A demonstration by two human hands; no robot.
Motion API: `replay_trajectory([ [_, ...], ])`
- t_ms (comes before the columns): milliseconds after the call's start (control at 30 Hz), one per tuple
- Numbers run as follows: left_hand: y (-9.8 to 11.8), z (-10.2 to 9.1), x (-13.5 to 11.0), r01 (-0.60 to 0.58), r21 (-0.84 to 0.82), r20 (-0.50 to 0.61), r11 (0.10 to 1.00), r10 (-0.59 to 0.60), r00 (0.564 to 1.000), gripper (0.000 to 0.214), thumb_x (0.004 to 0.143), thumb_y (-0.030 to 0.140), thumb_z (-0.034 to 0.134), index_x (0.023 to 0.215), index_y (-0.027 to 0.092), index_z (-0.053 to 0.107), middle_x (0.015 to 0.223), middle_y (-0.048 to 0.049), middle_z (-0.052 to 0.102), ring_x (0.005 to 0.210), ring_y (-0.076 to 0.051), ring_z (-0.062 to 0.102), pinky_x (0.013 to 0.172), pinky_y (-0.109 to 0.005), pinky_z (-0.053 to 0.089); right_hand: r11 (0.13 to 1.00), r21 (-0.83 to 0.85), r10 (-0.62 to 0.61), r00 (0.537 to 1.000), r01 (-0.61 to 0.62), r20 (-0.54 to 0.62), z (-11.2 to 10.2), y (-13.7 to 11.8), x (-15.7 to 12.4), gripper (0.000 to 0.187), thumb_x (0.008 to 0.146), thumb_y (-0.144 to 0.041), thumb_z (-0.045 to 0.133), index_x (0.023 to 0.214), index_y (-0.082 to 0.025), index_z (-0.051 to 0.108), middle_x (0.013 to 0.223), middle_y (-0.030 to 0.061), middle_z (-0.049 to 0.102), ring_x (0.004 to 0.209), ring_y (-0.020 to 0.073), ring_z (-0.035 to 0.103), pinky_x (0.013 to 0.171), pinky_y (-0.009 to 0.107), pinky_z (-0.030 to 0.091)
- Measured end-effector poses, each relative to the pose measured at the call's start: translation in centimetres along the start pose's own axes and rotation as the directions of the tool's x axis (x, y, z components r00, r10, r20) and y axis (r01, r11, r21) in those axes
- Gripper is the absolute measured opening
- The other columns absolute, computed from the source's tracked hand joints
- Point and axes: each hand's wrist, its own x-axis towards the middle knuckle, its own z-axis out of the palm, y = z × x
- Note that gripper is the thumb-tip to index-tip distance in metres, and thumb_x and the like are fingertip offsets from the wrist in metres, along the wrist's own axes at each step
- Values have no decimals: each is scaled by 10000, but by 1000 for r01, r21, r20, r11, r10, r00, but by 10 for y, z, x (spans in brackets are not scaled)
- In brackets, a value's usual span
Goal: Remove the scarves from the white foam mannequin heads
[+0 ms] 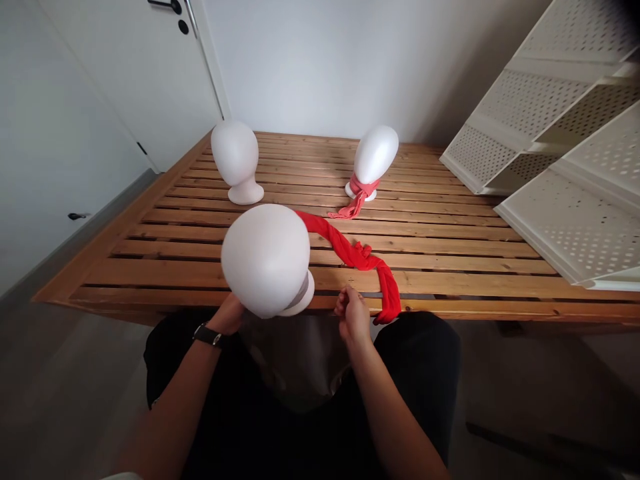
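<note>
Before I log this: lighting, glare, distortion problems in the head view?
Head view: floor and black trousers sink into shadow; soft sheen on the rear right mannequin head; door and perforated shelves slant near the edges, likely wide-lens stretch; dark blurred patch at the upper-right corner; right hand and long red cloth read fairly clearly.

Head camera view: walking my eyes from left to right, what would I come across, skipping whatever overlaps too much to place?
Black door handle → dark wrist strap → nearest white mannequin head → right hand → near end of the red cloth → white perforated shelving.
</note>
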Motion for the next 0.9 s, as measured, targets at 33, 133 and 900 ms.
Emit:
replay_trajectory([
  [33, 0, 2, -3, -29, 4, 13, 1000, 29, 999, 509, 677, 328, 918, 1127, 178, 734, 1027, -103, 788, 1041, -293, 684, 864, -369, 556, 1000, -21, 20, 999, -20, 25, -1, 4, -5, 335, 739, -492, 749, 739, -201, 581, 588, -59, 526, 439, 65, 392, 414, 201, 255],
  [133, -5, 17, -13, 8, 13, 78, 1000, -9, 997, 505, 717, 418, 913, 1116, 158, 748, 1021, -123, 787, 990, -294, 709, 857, -388, 556, 978, -185, 132, 974, -98, 183, 0, 23, -29, 368, 786, -542, 716, 805, -175, 696, 629, 4, 633, 428, 96, 460, 399, 222, 253],
  [900, -8, 22, -26, 133, 253, 36, 958, -146, 989, 257, 783, 367, 668, 882, 146, 751, 704, -63, 742, 625, -215, 668, 584, -280, 479, 995, -67, 77, 994, -71, 81, 30, 7, 3, 376, 687, -454, 813, 672, -216, 522, 524, -64, 483, 435, 73, 354, 413, 223, 215],
])
